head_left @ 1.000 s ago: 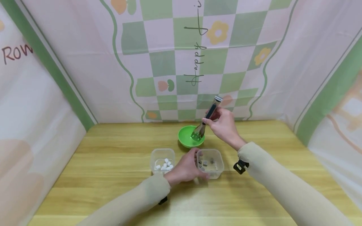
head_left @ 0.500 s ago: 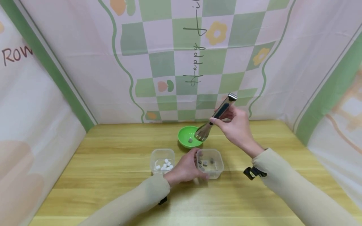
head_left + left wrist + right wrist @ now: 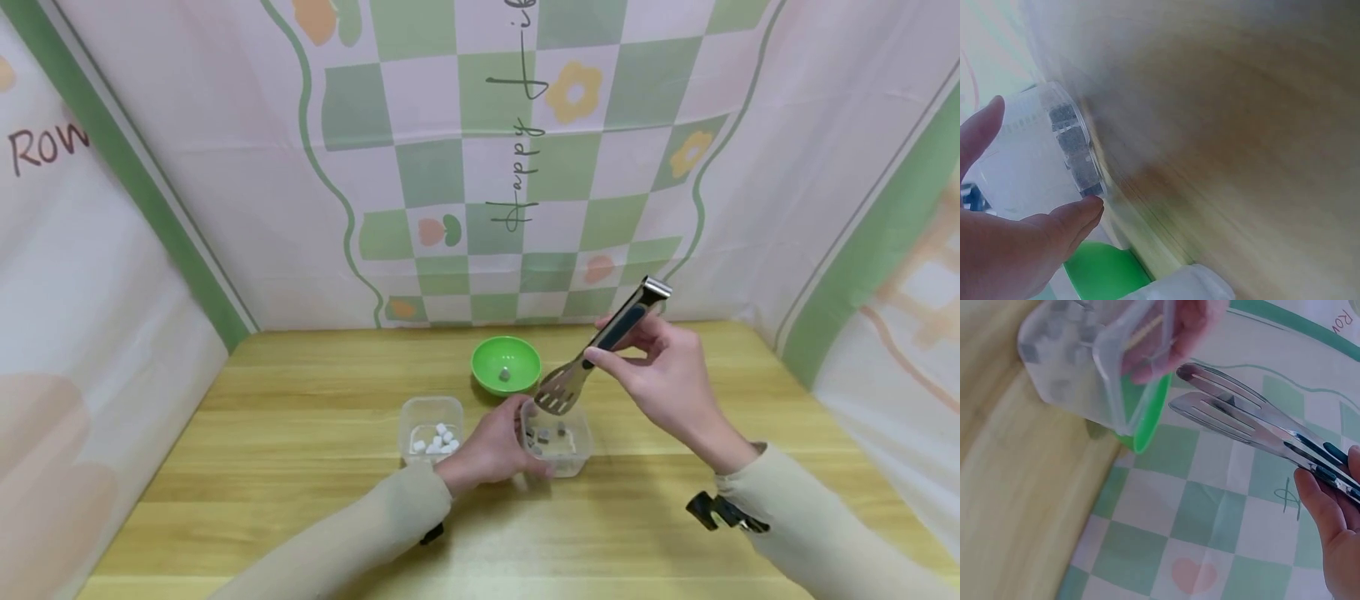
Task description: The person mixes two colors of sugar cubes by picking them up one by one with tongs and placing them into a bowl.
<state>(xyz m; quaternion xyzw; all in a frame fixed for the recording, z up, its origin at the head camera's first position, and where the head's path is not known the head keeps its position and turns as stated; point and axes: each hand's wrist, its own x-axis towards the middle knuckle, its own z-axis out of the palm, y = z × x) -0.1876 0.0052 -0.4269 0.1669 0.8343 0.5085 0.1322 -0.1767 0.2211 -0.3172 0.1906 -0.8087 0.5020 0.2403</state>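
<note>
My right hand [image 3: 671,383] pinches a pair of metal tongs [image 3: 561,390] by their dark-sided handle. Their slotted ends hang over the far rim of the right clear plastic container [image 3: 583,437]; in the right wrist view the two blades stand apart with nothing between them. Several grey cubes [image 3: 543,437] lie in that container. My left hand [image 3: 491,442] holds the container by its left side, fingers and thumb spread round the wall, as the left wrist view also shows. Behind it, a green bowl [image 3: 519,357] contains one grey cube [image 3: 505,375].
Left of my left hand stands a second clear plastic container [image 3: 411,408] with several white cubes [image 3: 440,440]. The wooden table [image 3: 315,467] ends at a patterned curtain [image 3: 427,171] close behind the bowl. Curtains also hang at both sides.
The tongs have moved from inside the green bowl toward me and right, to above the right container. A grey cube now shows in the bowl. My left hand keeps its place.
</note>
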